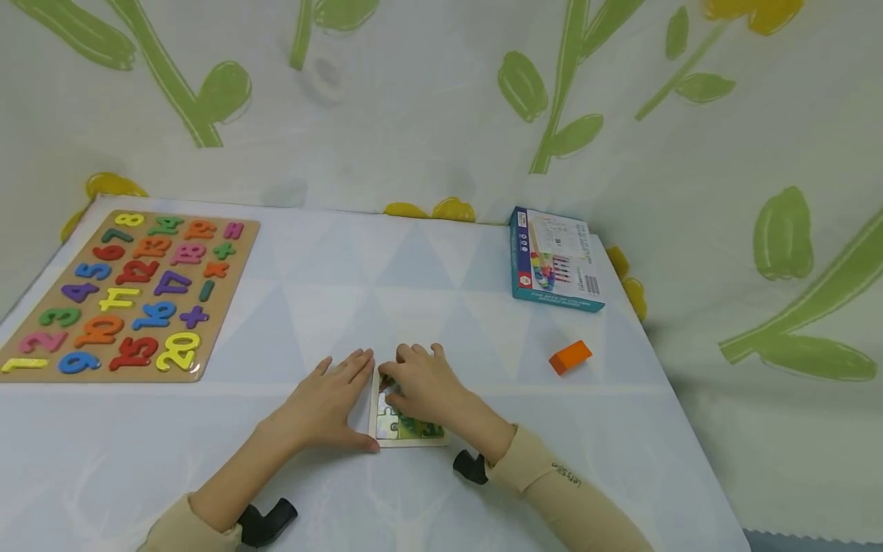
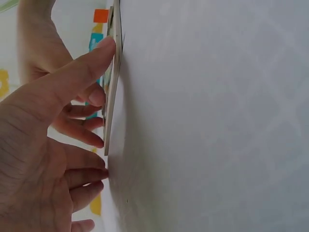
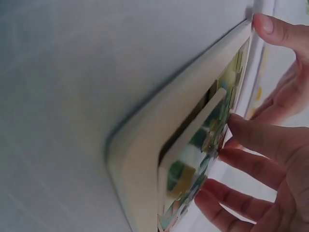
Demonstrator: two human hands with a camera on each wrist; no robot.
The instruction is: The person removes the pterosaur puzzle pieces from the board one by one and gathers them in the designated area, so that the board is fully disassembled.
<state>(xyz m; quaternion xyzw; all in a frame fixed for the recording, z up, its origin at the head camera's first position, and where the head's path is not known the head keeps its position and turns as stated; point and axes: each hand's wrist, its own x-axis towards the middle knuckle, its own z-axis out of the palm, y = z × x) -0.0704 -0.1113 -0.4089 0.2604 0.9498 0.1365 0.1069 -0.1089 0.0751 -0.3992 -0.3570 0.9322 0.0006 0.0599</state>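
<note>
A small jigsaw puzzle (image 1: 407, 431) in a pale frame lies on the table between both hands, its green picture partly hidden by the right hand. My left hand (image 1: 331, 406) rests along the frame's left side. Its thumb touches the near left corner, and the straight fingers lie by the far left corner. Over the puzzle's far part, my right hand (image 1: 428, 387) has thumb and fingers bent onto a dark puzzle piece (image 1: 386, 381), apparently pinching it. In the right wrist view, pieces along one edge of the puzzle (image 3: 181, 179) stand slightly raised inside the frame.
A wooden number board (image 1: 231, 295) with colourful numerals lies at the left. At the back right is a boxed set (image 1: 559, 261), with an orange block (image 1: 570, 357) nearer. The patterned cloth table (image 1: 386, 322) meets a leaf-printed wall covering (image 1: 414, 100).
</note>
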